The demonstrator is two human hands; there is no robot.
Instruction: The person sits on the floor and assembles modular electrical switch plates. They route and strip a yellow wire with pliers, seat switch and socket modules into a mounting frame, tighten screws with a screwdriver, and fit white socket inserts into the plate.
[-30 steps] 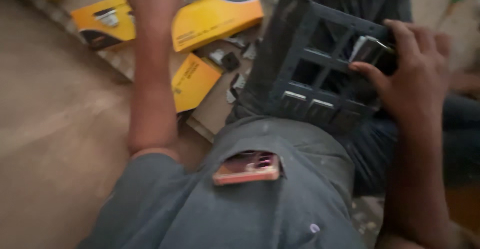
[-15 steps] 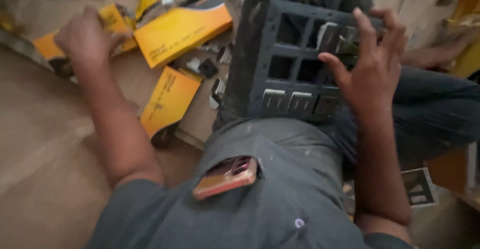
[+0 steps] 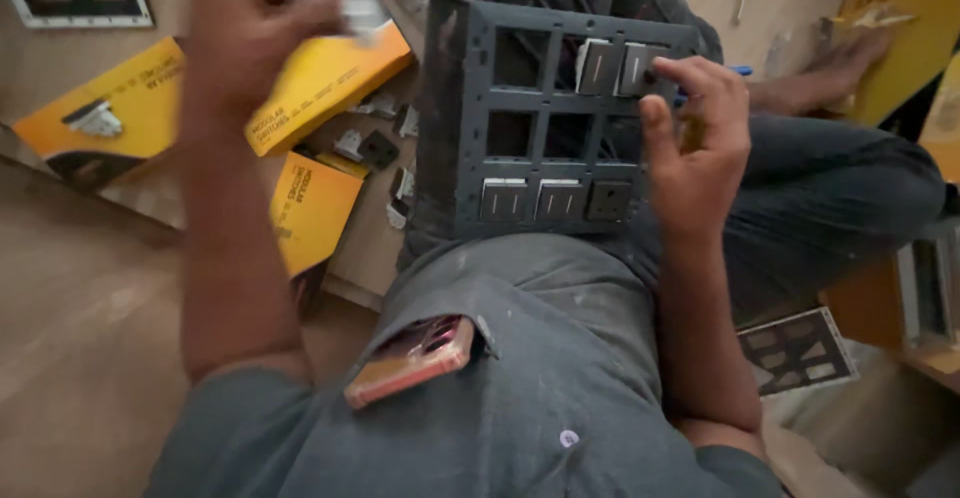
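Dark grey plastic frame (image 3: pixel 520 133), rectangular, ribbed, divided into square openings, propped upright on the lap between the knees. Top row: two pale switch modules (image 3: pixel 615 66) seated side by side at 1 o'clock of the frame. Bottom row: two more pale switches and one dark socket (image 3: pixel 608 201). Remaining openings empty.

Right hand (image 3: pixel 695 143) at 3 o'clock of the frame, thumb and fingertips pressed against the frame's edge beside the top switches, grasping the frame. Left hand (image 3: pixel 255 18) raised at 10 o'clock, blurred, closed around a small pale part (image 3: pixel 358 3); kind of part not discernible.

Compared with half a second earlier: left hand lifted from the yellow boxes on the floor up to frame height; right hand shifted slightly downward along the frame's right side.

Yellow cardboard boxes (image 3: pixel 320 78), flat and glossy with dark print, at 9 to 11 o'clock on the wooden floor (image 3: pixel 80 308); smaller yellow box (image 3: pixel 312 208) below them; loose grey and white modules (image 3: pixel 375 143) scattered between. Another yellow box at 2 o'clock. Pink-edged phone (image 3: pixel 410 363) protruding from a grey trouser pocket at 6 o'clock. Dark grid plate (image 3: pixel 798 348) lying flat at 4 o'clock.
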